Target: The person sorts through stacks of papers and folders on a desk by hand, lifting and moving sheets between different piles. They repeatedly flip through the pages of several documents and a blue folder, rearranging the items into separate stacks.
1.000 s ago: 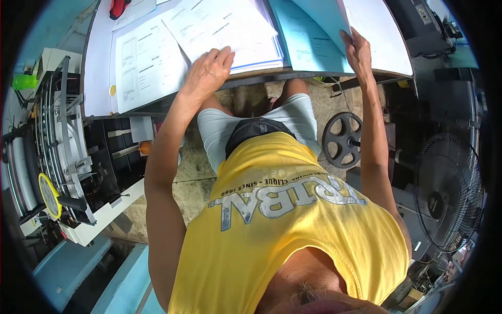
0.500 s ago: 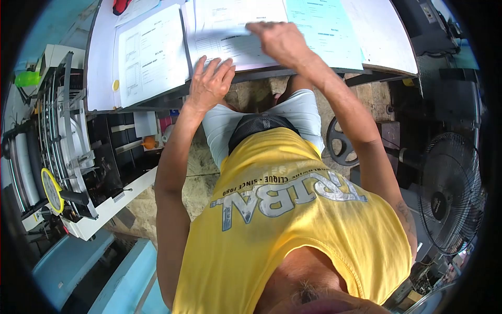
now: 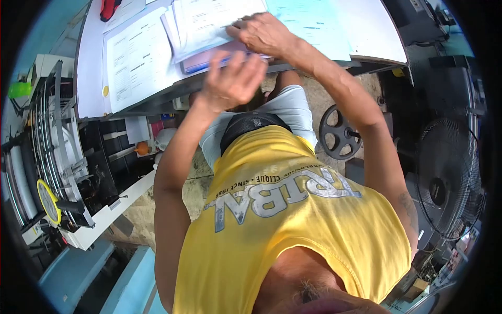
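Note:
A stack of white printed sheets (image 3: 206,18) lies near the table's front edge, its top sheet raised and skewed. Below its near edge, pinkish and blue-edged sheets (image 3: 196,64) show. My right hand (image 3: 264,35) is over the stack's right side, fingers curled in against the top sheet; the exact pinch is hard to see. Just in front of the table edge, my left hand (image 3: 234,79) is blurred by motion, fingers apart and nothing visible in them. Beside the stack lie another white printed sheet (image 3: 138,57) on the left and light-blue printed sheets (image 3: 314,29) on the right.
The white table (image 3: 379,39) spans the top of the view. A red and black object (image 3: 109,9) lies at its far left. Machinery with rollers and a yellow-rimmed wheel (image 3: 48,201) stands left. A black handwheel (image 3: 340,132) and a fan (image 3: 444,183) are on the right.
My left hand has come off the stack's near edge and moved right, toward my right hand. My right hand's extended finger has curled in. The top sheet has shifted, uncovering pinkish and blue-edged sheets.

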### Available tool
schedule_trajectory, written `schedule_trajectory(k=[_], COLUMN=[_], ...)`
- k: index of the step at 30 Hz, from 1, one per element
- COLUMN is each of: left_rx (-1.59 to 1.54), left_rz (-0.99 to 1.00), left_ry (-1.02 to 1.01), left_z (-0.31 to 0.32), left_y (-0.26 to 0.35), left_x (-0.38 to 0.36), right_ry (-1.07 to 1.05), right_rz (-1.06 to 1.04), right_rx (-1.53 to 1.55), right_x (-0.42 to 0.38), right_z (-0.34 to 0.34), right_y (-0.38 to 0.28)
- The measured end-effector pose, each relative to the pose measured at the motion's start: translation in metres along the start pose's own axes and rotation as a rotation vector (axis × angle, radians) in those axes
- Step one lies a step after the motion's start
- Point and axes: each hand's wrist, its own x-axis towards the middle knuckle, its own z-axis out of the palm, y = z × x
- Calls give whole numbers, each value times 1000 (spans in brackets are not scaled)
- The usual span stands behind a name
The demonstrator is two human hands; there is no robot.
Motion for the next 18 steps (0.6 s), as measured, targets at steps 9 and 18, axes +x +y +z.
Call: schedule_trajectory(k=[9, 18], left_rx=[-105, -317], left_rz=[59, -83], left_ry=[-391, -212], left_z=[105, 106], left_y=[54, 48], left_x=[40, 52], right_ry=[91, -196], right_rz=[-56, 503], right_rx=[-137, 36], right_x=[-73, -218], right_z=[-53, -30], right_y=[98, 74])
